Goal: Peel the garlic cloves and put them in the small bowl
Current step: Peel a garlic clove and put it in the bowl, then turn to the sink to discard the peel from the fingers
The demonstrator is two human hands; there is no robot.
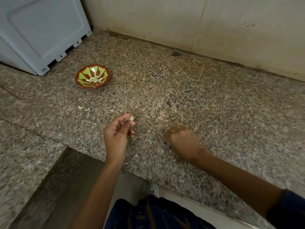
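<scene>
dim, soft light; wide-angle edges bend, blurred.

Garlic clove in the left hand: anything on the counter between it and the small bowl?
Nothing visible blocks it. The left hand pinches the garlic clove; bare counter runs up-left to the small bowl. One loose clove lies left of that line.

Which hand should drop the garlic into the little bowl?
The left hand, probably. It already pinches the garlic clove in its fingertips and is on the same side as the small bowl. The right hand is curled on the counter, farther away.
</scene>
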